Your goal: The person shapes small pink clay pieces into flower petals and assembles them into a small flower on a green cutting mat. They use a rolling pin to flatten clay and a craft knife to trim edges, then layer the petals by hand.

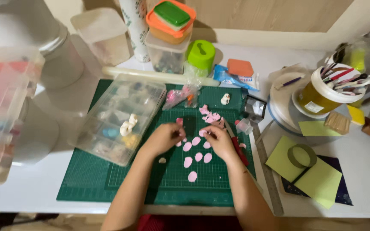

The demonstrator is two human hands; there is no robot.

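Green cutting mat covers the white desk at centre frame. Both hands, left hand and right hand, pinch small pink clay bits above the pink petals mid-mat.

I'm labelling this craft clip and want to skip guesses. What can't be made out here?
- Head view: what the fingertips of the left hand and right hand pinch; the fingers cover it.
- Contents of the clear organiser box: blurred through its lid.
- Pink storage box: cut off by the left edge.
- Tools in the white cup: too small.
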